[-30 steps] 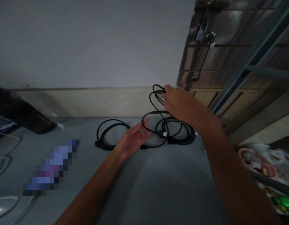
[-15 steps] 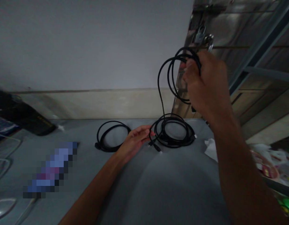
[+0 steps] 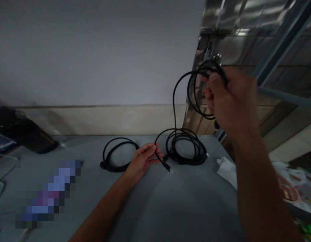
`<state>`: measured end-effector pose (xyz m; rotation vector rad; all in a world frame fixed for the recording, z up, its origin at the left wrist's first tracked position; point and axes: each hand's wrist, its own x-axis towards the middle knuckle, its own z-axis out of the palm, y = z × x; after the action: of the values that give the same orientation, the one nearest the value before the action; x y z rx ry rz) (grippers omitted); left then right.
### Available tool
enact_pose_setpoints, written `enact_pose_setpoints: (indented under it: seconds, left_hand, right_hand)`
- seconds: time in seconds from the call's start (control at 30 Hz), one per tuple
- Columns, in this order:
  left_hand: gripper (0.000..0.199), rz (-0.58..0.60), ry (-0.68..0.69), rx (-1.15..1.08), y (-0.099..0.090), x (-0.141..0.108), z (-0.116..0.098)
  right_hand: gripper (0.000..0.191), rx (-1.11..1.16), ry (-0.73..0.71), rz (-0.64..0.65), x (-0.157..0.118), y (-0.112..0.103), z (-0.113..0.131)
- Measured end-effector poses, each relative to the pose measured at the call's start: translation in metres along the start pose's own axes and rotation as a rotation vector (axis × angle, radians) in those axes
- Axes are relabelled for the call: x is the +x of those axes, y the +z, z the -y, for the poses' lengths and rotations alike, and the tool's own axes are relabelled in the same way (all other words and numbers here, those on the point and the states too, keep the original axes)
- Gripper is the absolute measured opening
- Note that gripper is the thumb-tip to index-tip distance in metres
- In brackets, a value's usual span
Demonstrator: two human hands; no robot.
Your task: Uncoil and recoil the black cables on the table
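Raised at the right, my right hand (image 3: pixel 232 97) is closed around loops of a black cable (image 3: pixel 173 97). From there one strand drops toward the table. My left hand (image 3: pixel 145 154) pinches the cable near its end, between thumb and fingers, and a black plug (image 3: pixel 166 166) hangs just past the fingertips. Behind that plug lies a coiled black cable (image 3: pixel 188 163) on the table. Another black cable coil (image 3: pixel 115 170) rests to the left of my left hand, partly hidden by it.
A pixelated slab-like device (image 3: pixel 51 191) with a lead lies at left, below a black cylindrical object (image 3: pixel 31 132). White paper (image 3: pixel 227 171) sits near the right end of the grey table (image 3: pixel 185 208). Plastic bags (image 3: pixel 294 181) and a metal door (image 3: pixel 231 43) are on the right.
My right hand has moved right and slightly down with the loops. My left hand has drawn the cable end slightly left, away from the coil. The view has tilted up a little.
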<state>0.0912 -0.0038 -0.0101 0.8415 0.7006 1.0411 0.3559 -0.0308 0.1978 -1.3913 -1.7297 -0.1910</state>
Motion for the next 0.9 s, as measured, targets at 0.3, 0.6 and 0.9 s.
enact_pose_setpoints:
  seconds: [0.3,0.6,0.9]
  left_hand:
    - [0.007,-0.040,-0.007,-0.167,-0.005,0.003,-0.010]
    - [0.019,-0.289,0.015,-0.411,0.000,-0.006,-0.034]
    - [0.023,-0.361,0.071,-0.511,0.001,-0.004,-0.042]
  right_hand:
    - [0.040,-0.154,0.057,0.326,-0.001,0.006,0.017]
    - [0.047,-0.514,0.234,0.175,-0.004,0.000,-0.004]
    - [0.044,-0.602,0.223,0.654,-0.010,0.003,-0.035]
